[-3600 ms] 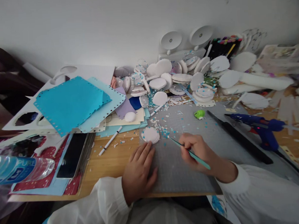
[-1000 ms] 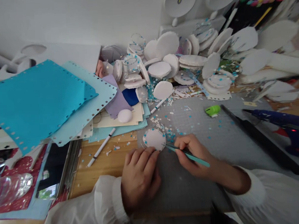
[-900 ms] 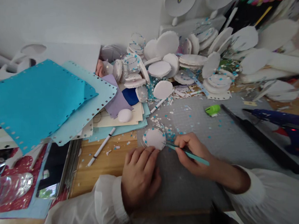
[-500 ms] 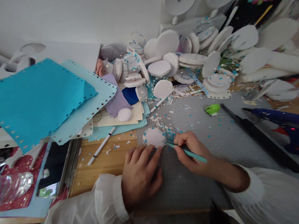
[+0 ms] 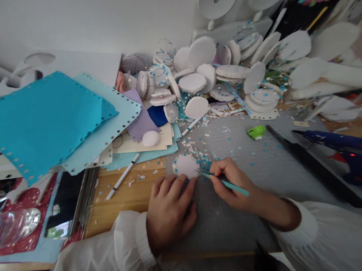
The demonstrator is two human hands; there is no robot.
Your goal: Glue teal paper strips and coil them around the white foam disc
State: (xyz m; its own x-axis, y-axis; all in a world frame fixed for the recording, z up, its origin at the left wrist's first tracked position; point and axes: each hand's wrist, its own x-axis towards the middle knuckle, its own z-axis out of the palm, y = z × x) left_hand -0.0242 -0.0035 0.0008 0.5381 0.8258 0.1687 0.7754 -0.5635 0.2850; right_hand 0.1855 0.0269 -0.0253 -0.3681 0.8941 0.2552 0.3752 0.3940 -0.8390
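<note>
A round white disc [image 5: 186, 165] with small blue and white star bits round its rim lies on the grey cutting mat [image 5: 233, 233]; a thin ring seems to run round its edge. My left hand [image 5: 170, 210] lies palm down on the near side, fingers stretched out, index and middle fingertips touching the disc's lower edge. Teal tweezers [image 5: 231, 185] are pinched in my right hand [image 5: 234, 185], their tip at the disc's right rim. What the tip grips, if anything, is too small to tell. Loose star confetti [image 5: 199, 150] is scattered just beyond the disc.
White discs [image 5: 192, 82] pile up along the back. Blue paper sheets [image 5: 54, 121] and a white pen [image 5: 123, 176] lie left. On the right are a green clip-like object [image 5: 256, 132], a long black tool [image 5: 317, 165] and a blue glue gun [image 5: 343, 142]. A bottle [image 5: 19, 224] lies far left.
Almost nothing differs. The tweezers and my right hand have shifted very slightly; the disc and my left hand stay in place.
</note>
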